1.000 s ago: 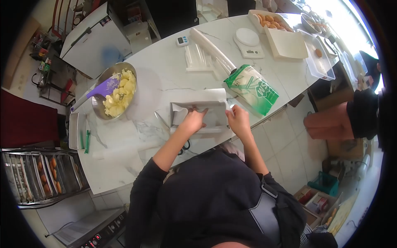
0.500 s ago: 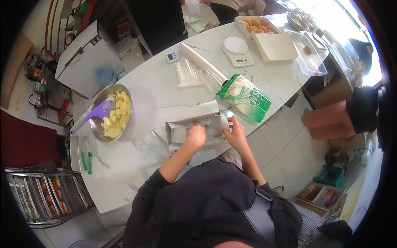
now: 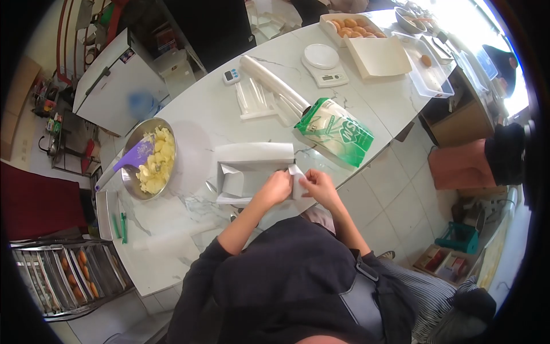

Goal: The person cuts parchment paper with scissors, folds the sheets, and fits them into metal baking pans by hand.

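Observation:
In front of me on the table stands a rectangular pan [image 3: 252, 182], lined with white paper [image 3: 255, 152] whose long far flap rises above the rim. My left hand [image 3: 278, 187] reaches over the near side into the right end, its fingers curled against the paper there and their tips partly hidden. My right hand [image 3: 319, 188] is outside that same end, thumb and fingers pinching the folded end flap. To the right behind the pan lies a green and white bag [image 3: 338, 132]. Left of it is a steel bowl [image 3: 133, 182] of pale yellow chunks with a purple spatula [image 3: 137, 155].
Farther back are a plastic wrap roll [image 3: 275, 83], a timer [image 3: 231, 76], a kitchen scale [image 3: 325, 66] and a box of round buns [image 3: 355, 28]. A narrow pan [image 3: 106, 215] and green pens [image 3: 123, 226] lie left. Another person [image 3: 464, 166] stands at right.
My left hand has moved from the middle of the pan to its right end. The right hand has shifted slightly, still at the end flap. The view has shifted a little.

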